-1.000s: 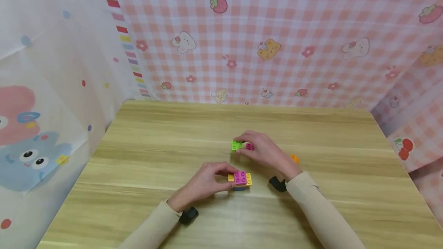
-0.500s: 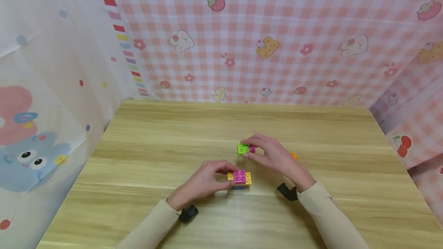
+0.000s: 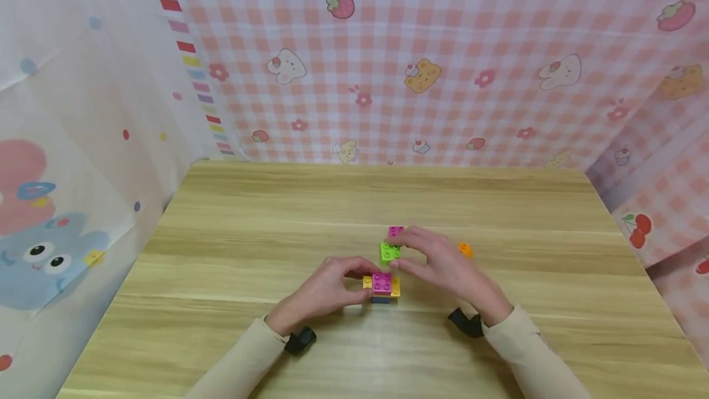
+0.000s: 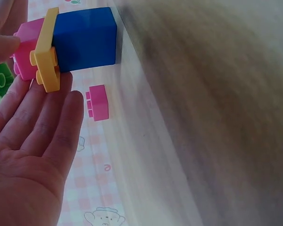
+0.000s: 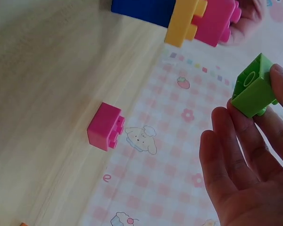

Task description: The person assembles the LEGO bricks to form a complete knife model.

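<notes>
Three toy building blocks stand stacked: a blue block [image 4: 85, 40] at the bottom, a flat yellow plate [image 4: 47, 59] across it and a pink block [image 3: 381, 283] on top. My left hand [image 3: 324, 291] grips this stack by its pink block from the left, thumb in front and fingers behind. Just behind the stack, my right hand [image 3: 445, 263] pinches a green block [image 3: 389, 253] between thumb and fingertips, held off the table. The green block's hollow underside [image 5: 250, 79] shows in the right wrist view.
A loose pink block [image 5: 104, 129] lies on the wooden table [image 3: 266, 214] beyond the green one. An orange piece [image 3: 465, 250] lies to the right, partly behind my right hand. A checked cloth [image 3: 310, 97] hangs along the table's far edge.
My right hand has brought the green block toward me and slightly right, nearer the stack. The loose pink block behind it has come more into view. My left hand stays on the stack.
</notes>
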Demonstrator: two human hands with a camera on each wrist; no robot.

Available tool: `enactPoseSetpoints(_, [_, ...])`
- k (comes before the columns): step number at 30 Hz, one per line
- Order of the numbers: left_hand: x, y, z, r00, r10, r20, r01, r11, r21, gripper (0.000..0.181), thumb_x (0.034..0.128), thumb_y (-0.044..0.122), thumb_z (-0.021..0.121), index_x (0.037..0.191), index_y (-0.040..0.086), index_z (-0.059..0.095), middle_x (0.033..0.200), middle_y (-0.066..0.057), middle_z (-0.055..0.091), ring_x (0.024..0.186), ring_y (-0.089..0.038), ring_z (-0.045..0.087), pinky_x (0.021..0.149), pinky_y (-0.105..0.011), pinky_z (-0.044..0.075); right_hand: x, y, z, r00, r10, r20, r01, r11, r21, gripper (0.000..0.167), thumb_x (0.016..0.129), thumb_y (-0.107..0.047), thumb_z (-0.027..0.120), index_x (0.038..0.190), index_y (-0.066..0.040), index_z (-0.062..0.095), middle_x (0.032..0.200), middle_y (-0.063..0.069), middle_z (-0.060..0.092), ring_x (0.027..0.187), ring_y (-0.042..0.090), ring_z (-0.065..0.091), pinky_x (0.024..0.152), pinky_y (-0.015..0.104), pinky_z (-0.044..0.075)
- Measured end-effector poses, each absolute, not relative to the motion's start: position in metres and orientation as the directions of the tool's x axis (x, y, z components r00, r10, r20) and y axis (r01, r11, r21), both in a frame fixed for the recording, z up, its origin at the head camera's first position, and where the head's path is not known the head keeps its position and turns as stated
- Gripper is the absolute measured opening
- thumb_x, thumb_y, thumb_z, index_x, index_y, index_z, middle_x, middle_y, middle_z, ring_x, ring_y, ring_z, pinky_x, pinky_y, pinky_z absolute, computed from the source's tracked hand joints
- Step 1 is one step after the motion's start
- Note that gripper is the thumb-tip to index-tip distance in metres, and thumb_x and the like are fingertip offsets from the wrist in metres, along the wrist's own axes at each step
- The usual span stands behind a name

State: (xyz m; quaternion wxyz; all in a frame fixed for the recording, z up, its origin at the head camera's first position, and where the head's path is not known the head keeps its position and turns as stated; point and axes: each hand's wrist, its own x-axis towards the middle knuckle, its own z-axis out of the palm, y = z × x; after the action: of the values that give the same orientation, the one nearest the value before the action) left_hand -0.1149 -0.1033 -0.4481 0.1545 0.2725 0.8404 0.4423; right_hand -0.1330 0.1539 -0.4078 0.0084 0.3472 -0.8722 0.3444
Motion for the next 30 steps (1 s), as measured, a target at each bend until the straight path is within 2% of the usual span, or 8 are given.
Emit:
enactPoseSetpoints(8, [-0.115,-0.103,-0.446,-0.808,0.588,-0.051,0.304,0.489,0.818,0.039,0.0899,0.015,0.078,0.127,0.009,0.069,0.123,-0.002,0.072,0.112,-0.017,0.068,0.1,-0.032,0.054,-0.124,0.154,-0.409,-0.752,-0.61,0.249,-0.617,0.519,-0.591,0.039,0.092,-0.024,0.081,0.127,-0.009,0.071,0.125,0.003,0.071,0.113,0.021,0.068,0.096,0.043,0.058])
enactPoseSetpoints(23, [-0.114,-0.104,-0.445,-0.807,0.59,-0.031,0.318,0.478,0.819,0.037,0.0903,0.014,0.077,0.125,0.007,0.07,0.122,-0.004,0.073,0.11,-0.017,0.069,0.099,-0.032,0.055,-0.115,0.15,-0.42,-0.724,-0.636,0.269,-0.653,0.504,-0.565,0.034,0.094,-0.029,0.079,0.123,-0.015,0.071,0.123,-0.003,0.071,0.115,0.018,0.067,0.096,0.042,0.058])
enactPoseSetpoints(30, [-0.115,-0.104,-0.446,-0.808,0.588,-0.02,0.315,0.461,0.829,0.034,0.0906,0.014,0.077,0.123,0.006,0.07,0.119,-0.004,0.073,0.108,-0.018,0.07,0.098,-0.034,0.056,-0.112,0.147,-0.424,-0.715,-0.641,0.279,-0.666,0.504,-0.55,0.035,0.092,-0.028,0.081,0.123,-0.013,0.07,0.122,-0.001,0.071,0.112,0.018,0.068,0.095,0.041,0.058])
